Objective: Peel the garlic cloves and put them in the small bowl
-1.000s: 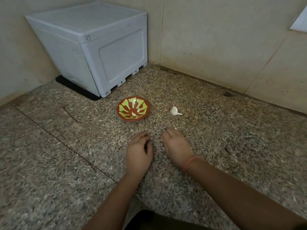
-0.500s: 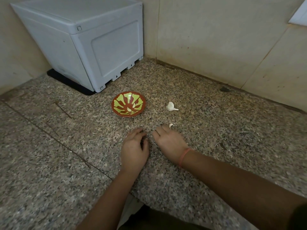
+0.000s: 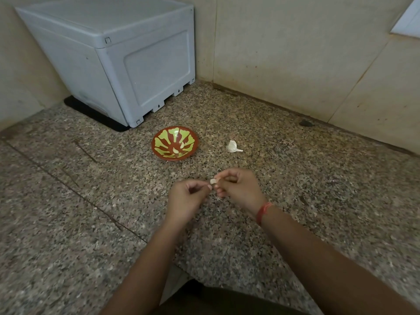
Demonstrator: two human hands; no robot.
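The right hand (image 3: 238,189) is pinching a garlic clove (image 3: 213,181) in its fingertips, holding it up off the floor. The left hand (image 3: 184,201), fingers curled, is nipping its end, probably to pull the skin away. The bowl (image 3: 162,138) is sitting just beyond, already holding a couple of pale cloves (image 3: 176,151). A garlic piece (image 3: 233,147) is lying beside it, and nothing is blocking the way. A grey box (image 3: 113,60) is standing in the corner.
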